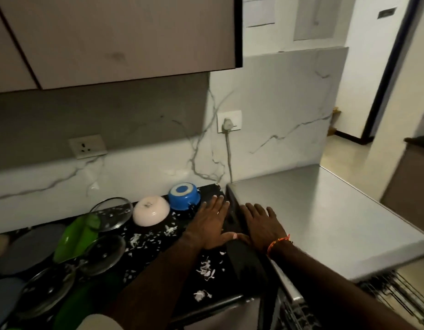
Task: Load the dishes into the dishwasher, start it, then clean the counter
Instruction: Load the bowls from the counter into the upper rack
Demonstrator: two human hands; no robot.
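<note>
My left hand (209,222) lies flat with straight fingers on the black counter (158,248), beside the dishwasher's left edge. My right hand (262,225) lies flat on the steel dishwasher top (325,210), an orange thread at its wrist. On the counter stand an upturned white bowl (151,210), an upturned blue bowl (184,196), two glass lids (113,210) (103,254), a green dish (77,236) and grey plates (29,246). White scraps (206,270) litter the counter. The dishwasher's wire rack (394,296) shows below at the right.
A wall cupboard (111,39) hangs overhead. A plug and cord (227,125) run down the marble wall behind the dishwasher. An empty socket (87,146) sits on the wall at the left. A doorway and open floor (344,153) lie to the right.
</note>
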